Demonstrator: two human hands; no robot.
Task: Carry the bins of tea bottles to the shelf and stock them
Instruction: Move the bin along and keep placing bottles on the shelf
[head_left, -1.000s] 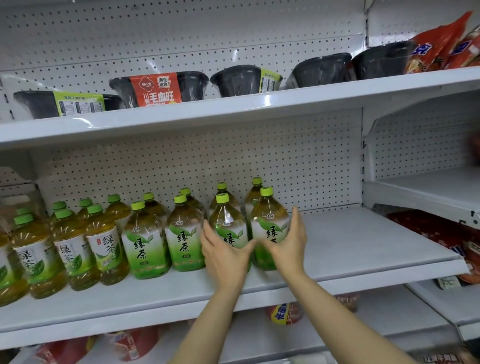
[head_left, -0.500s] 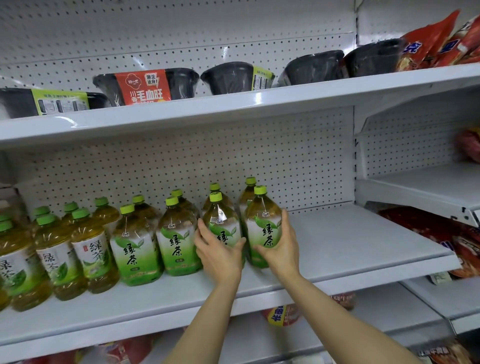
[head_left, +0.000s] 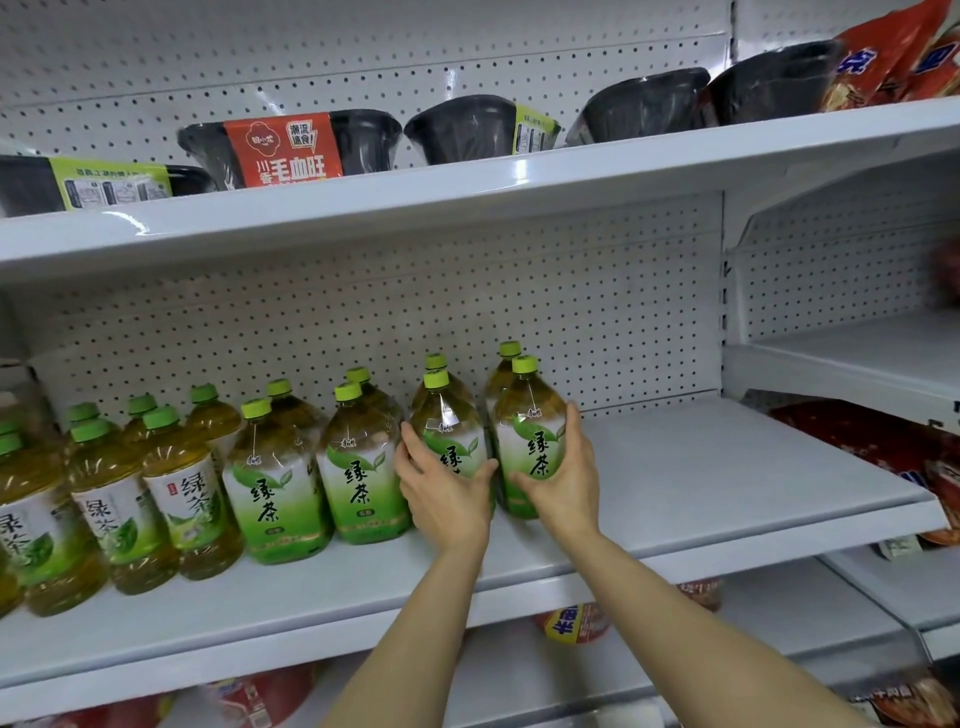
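While left hand (head_left: 447, 499) grips tea bottle (head_left: 449, 436) | right hand (head_left: 563, 483) grips end bottle (head_left: 530, 431) | shelf (head_left: 727, 478)

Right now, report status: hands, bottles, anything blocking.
Left hand and right hand each grip a front-row tea bottle, both upright on the middle shelf. Shelf space to their right is open; nothing blocking.

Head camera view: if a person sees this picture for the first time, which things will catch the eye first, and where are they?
First come the two hands at the centre: the left hand and the right hand each grip a green tea bottle, the left bottle and the right bottle, upright on the middle shelf. A row of green tea bottles runs to their left. On the upper shelf stand black bowls, one with a red sleeve.
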